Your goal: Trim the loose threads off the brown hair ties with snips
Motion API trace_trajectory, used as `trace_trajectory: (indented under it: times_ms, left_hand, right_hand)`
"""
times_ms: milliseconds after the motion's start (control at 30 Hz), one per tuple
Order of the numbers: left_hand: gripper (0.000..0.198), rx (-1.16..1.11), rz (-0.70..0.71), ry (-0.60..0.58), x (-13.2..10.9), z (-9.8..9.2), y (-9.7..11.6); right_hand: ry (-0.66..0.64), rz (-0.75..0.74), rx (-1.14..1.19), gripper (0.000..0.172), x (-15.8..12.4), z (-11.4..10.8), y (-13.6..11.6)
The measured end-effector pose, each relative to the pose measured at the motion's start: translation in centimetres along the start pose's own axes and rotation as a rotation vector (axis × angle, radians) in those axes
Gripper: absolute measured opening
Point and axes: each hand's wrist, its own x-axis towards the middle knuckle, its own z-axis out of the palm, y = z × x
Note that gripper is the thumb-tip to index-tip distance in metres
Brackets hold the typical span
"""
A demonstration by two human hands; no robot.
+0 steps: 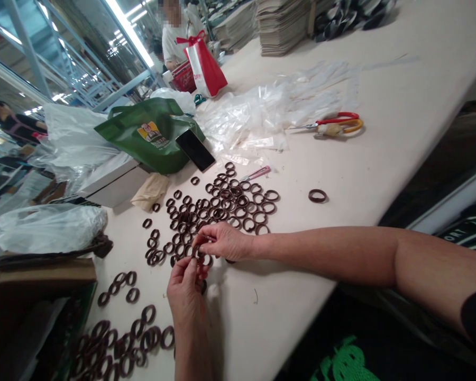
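Observation:
Over the near edge of a pile of dark brown rings, my two hands meet. My left hand pinches a dark brown ring between thumb and fingertips. On the other side of the same ring, the thumb and fingers of my right hand are also closed. Fingers cover much of this ring. More brown rings lie in a second group at the lower left, left of my left forearm. One single ring sits apart on the right of the pale table.
Behind the pile are a pink-handled tool, a phone and a green bag. Scissors lie near transparent plastic sheets. A cardboard box stands at left. Further back are a red-and-white bag and a person.

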Motion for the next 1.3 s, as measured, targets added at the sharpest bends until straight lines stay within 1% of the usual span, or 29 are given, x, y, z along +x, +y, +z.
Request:
trace_trajectory:
  times_ms: [67, 133, 200, 300, 367, 433, 533, 600, 667, 767, 900, 1000, 1100, 1167, 1200, 1267, 1300]
  left_hand:
    - [0.041, -0.035, -0.064, -0.015, 0.2, -0.1, 0.0]
    - [0.042, -0.071, -0.091, -0.006, 0.2, -0.1, -0.1]
    - [0.041, -0.087, -0.064, 0.013, 0.1, -0.1, -0.2]
    - [0.037, -0.064, 0.044, 0.038, 0.0, 0.0, -0.4]
    - [0.036, -0.041, 0.081, 0.021, 0.1, -0.1, -0.6]
    - [0.036, -0.051, 0.063, -0.020, 0.4, -0.3, -0.8]
    - [0.040, -0.115, -0.004, -0.078, 0.6, -0.5, -0.8]
    - [0.044, -0.133, -0.044, -0.114, 0.5, -0.5, -0.6]
    - [0.048, -0.139, -0.079, -0.150, 0.1, -0.3, -0.2]
    - [0.051, -0.184, -0.113, -0.181, -0.5, -0.2, 0.2]
    - [0.050, -0.204, -0.130, -0.174, -0.7, -0.2, 0.1]
    - [0.041, -0.199, -0.109, -0.179, -0.5, -0.3, 0.0]
    - [0.030, -0.219, -0.118, -0.232, -0.5, -0.4, 0.1]
    - [0.025, -0.266, -0.181, -0.239, -0.7, -0.4, 0.4]
    - [0.021, -0.310, -0.229, -0.222, -0.9, -0.4, 0.6]
    - [0.010, -0.447, -0.344, -0.156, -1.1, -0.3, 1.0]
    - [0.010, -0.530, -0.396, -0.122, -1.2, -0.2, 1.3]
  right_hand:
    - [0.006, -0.011, -0.020, 0.013, -0.1, 0.0, -0.1]
    - [0.015, -0.017, -0.037, 0.014, -0.2, 0.0, -0.3]
    - [0.031, -0.012, -0.061, 0.015, -0.2, 0.0, -0.5]
    - [0.066, -0.015, -0.157, 0.015, -0.3, 0.0, -0.6]
    - [0.077, -0.009, -0.190, 0.016, -0.3, -0.1, -0.5]
    - [0.075, 0.030, -0.147, 0.016, -0.2, -0.1, -0.4]
    - [0.032, 0.153, -0.049, 0.016, 0.0, -0.2, -0.4]
    - [-0.022, 0.242, -0.015, 0.016, 0.1, -0.4, -0.5]
    - [-0.073, 0.300, 0.002, 0.014, 0.2, -0.5, -0.6]
    - [-0.123, 0.305, -0.013, 0.008, 0.1, -0.7, -0.6]
    - [-0.152, 0.304, -0.053, 0.007, 0.1, -0.8, -0.6]
    - [-0.139, 0.301, -0.096, 0.006, 0.1, -0.8, -0.7]
    - [-0.147, 0.322, -0.119, 0.006, 0.1, -0.9, -1.0]
    - [-0.166, 0.347, -0.114, 0.012, 0.1, -1.0, -1.2]
    - [-0.170, 0.347, -0.110, 0.018, 0.0, -1.0, -1.2]
    - [-0.171, 0.314, -0.130, 0.034, 0.0, -1.2, -1.3]
    - [-0.163, 0.273, -0.171, 0.041, -0.1, -1.3, -1.5]
